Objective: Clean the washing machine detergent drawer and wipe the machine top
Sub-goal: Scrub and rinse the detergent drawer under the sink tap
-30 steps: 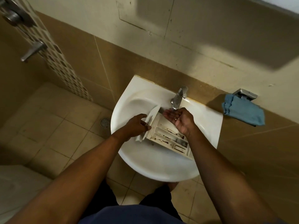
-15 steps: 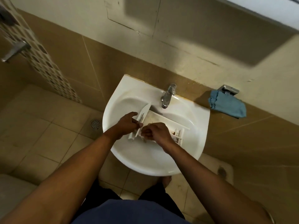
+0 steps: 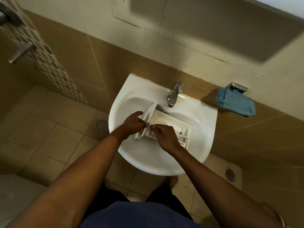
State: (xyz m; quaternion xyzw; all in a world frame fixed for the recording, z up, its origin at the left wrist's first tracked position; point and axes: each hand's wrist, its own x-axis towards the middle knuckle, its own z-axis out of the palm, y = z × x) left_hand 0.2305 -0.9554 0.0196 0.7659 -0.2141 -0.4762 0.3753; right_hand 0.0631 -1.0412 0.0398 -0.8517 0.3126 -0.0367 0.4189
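A white detergent drawer [image 3: 171, 123] with brown grime in its compartments lies inside the white sink [image 3: 194, 145], under the chrome tap [image 3: 174, 94]. My left hand [image 3: 134, 123] grips the drawer's front panel at its left end. My right hand [image 3: 163, 136] lies over the drawer's near side with curled fingers rubbing inside a compartment; whether it holds anything is hidden. A thin stream of water runs from the tap onto the drawer.
A blue cloth [image 3: 236, 104] hangs on a chrome wall holder [image 3: 237, 87] right of the sink. A floor drain [image 3: 101, 124] lies to the left and another drain [image 3: 230, 173] to the right. A toilet edge [image 3: 13, 191] shows at lower left.
My right hand came away from under the tap and dropped onto the drawer's near side. The left hand kept its grip on the front panel.
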